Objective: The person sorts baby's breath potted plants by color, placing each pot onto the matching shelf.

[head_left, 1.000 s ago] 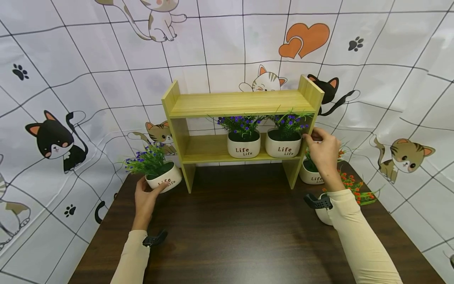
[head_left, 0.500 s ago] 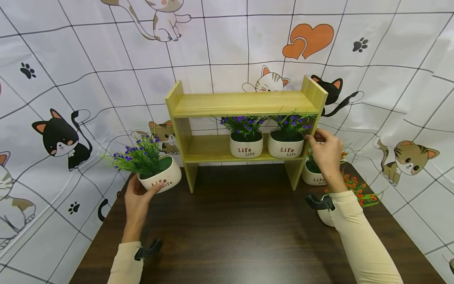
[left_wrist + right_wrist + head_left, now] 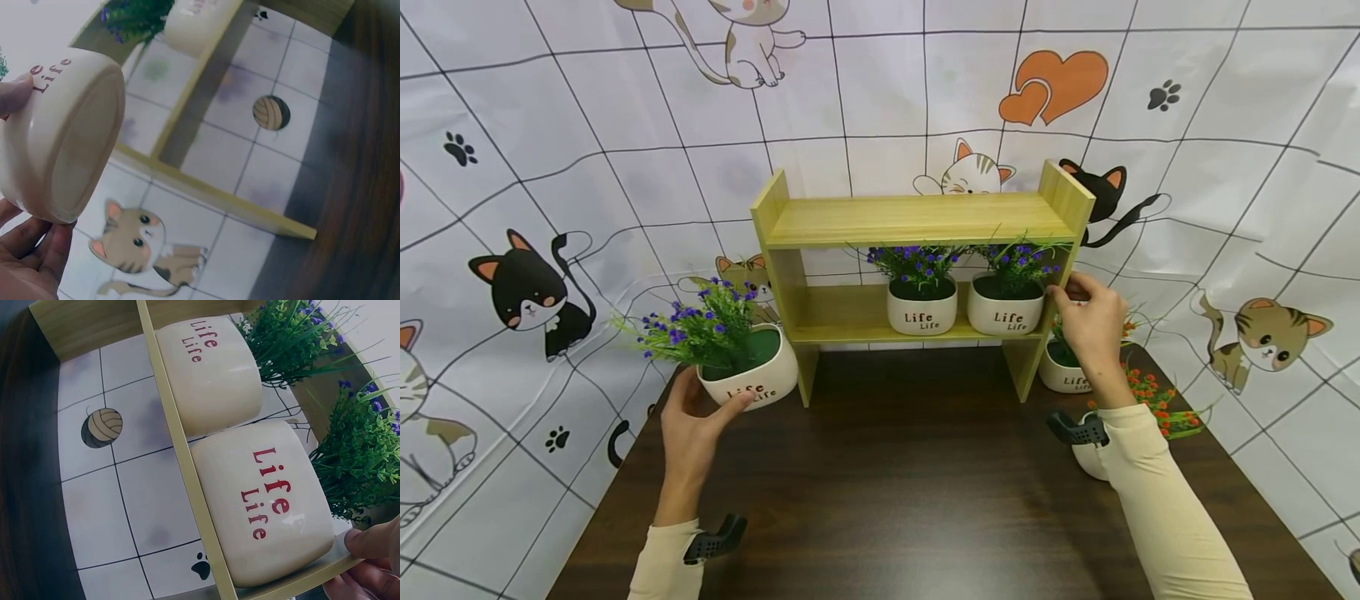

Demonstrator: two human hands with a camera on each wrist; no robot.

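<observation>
In the head view my left hand [image 3: 691, 433] holds a white oval flowerpot [image 3: 752, 373] of purple flowers, tilted to the left, beside the left end of a wooden shelf [image 3: 917, 218]. The thumb lies on its lettered front; in the left wrist view other fingers support the pot [image 3: 87, 137] from below, and its underside shows off the table. My right hand [image 3: 1092, 327] pinches the shelf's right side panel, thumb at the front edge. Two more purple-flowered pots stand upright on the middle board: one pot [image 3: 922, 308] near the centre, another pot [image 3: 1006, 308] against the right panel.
Right of the shelf, a pot [image 3: 1066, 375] with orange flowers stands on the dark table [image 3: 910, 483]. Nearer, another orange-flowered pot [image 3: 1088, 454] is partly hidden by my right forearm. A cat-printed white sheet [image 3: 880, 92] hangs behind.
My left hand and its pot have moved left from the shelf, then slightly back right, the pot's mouth turning more toward the camera. My right hand stays on the side panel.
</observation>
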